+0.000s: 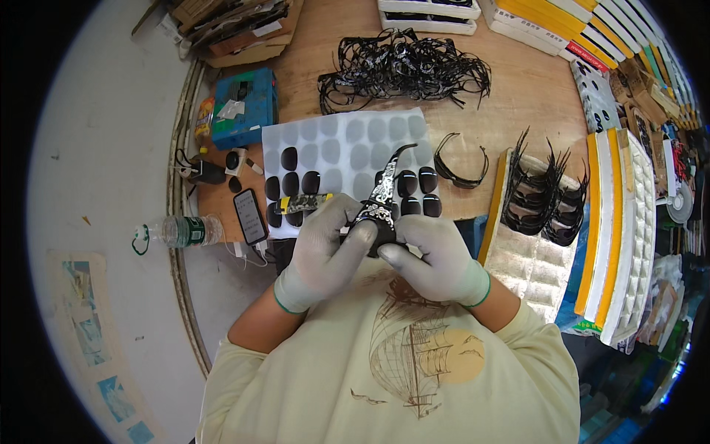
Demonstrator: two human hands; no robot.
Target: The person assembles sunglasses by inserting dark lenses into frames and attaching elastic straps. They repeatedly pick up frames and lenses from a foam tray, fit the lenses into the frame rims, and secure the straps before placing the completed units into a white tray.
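In front of my chest, both hands are closed on a pair of black sunglasses with a silver-patterned temple point(383, 189) that points up and away. My left hand point(325, 244), in a pale grey glove, grips its left side with the thumb on the front. My gloved right hand point(436, 255) pinches its right side; the fingers cover much of the front. Beyond them lies a white sheet point(277, 140) with rows of lens shapes, several carrying dark lenses point(290, 157). A yellow-ended, dark-patterned cylinder point(303, 203) rests on the sheet beside my left hand.
A tangled pile of black frames point(403, 70) lies farther back, and one eyeglass frame point(462, 166) right of the sheet. Sunglasses point(536, 200) stand in a tray at the right, near stacked trays point(625, 237). Leftward are a phone point(250, 216), blue box point(244, 107) and bottle point(181, 231).
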